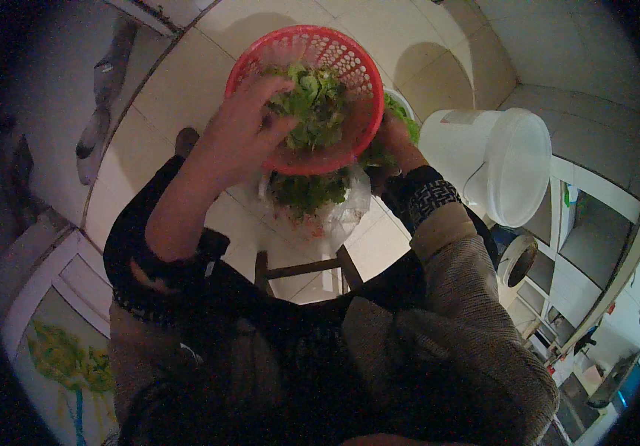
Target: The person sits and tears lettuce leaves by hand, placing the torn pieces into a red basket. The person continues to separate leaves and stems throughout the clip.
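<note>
A red plastic colander [374, 131] with a perforated wall is in front of me, tilted, with leafy greens [314, 106] inside. My left hand [247, 125] reaches over its left rim; thumb and fingers are spread beside the leaves, slightly blurred. At the right rim, my right hand [400, 142] grips the colander, its fingertips hidden behind the red wall. Below the near rim sits a clear plastic bag [347, 209] holding more greens [308, 192]. Partly behind the colander and my right hand is a light-coloured container [403, 100] with bright green leaves [398, 111].
A large white plastic bucket [459, 150] stands at the right, near a smaller bucket [512, 259] and white shelving [576, 284]. A wooden stool frame [303, 268] is between my legs. Pale tiles [208, 78] cover the floor. A white door panel [69, 312] lies at lower left.
</note>
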Demonstrator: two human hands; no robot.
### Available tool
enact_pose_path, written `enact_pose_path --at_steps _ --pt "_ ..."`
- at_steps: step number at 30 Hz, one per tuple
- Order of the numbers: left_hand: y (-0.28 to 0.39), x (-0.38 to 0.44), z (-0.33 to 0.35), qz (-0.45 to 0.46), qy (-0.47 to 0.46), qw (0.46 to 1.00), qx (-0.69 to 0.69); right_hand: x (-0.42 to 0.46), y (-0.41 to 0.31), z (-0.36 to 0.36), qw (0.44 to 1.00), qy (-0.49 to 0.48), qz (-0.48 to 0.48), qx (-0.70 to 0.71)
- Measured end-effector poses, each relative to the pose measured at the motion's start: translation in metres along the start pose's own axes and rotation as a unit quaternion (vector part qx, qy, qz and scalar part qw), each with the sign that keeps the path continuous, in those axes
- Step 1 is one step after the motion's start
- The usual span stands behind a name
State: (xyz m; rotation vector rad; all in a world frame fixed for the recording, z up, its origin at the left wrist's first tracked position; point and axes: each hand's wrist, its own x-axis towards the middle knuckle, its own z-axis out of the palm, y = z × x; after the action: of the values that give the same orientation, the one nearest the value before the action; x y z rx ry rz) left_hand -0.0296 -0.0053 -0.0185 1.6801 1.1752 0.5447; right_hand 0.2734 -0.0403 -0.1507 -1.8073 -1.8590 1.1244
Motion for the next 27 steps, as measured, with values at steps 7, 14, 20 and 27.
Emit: enact_pose_path --at_steps 7,14,20,27 --pt "-0.004 0.000 0.000 0.055 0.010 0.998 0.032 0.006 0.068 -0.012 0.922 -0.178 0.114 -0.324" --pt "0.002 -0.014 -0.014 0.064 0.025 0.995 0.071 -0.053 -0.047 -0.006 0.920 -0.358 -0.020 -0.161" --pt "-0.007 -0.016 -0.019 0.085 0.042 0.991 0.093 -0.061 -0.092 0.065 0.917 -0.336 -0.159 -0.142" --pt "0.005 -0.033 -0.030 -0.049 0.003 0.996 0.074 -0.020 -0.038 0.172 0.897 -0.312 -0.115 -0.291"
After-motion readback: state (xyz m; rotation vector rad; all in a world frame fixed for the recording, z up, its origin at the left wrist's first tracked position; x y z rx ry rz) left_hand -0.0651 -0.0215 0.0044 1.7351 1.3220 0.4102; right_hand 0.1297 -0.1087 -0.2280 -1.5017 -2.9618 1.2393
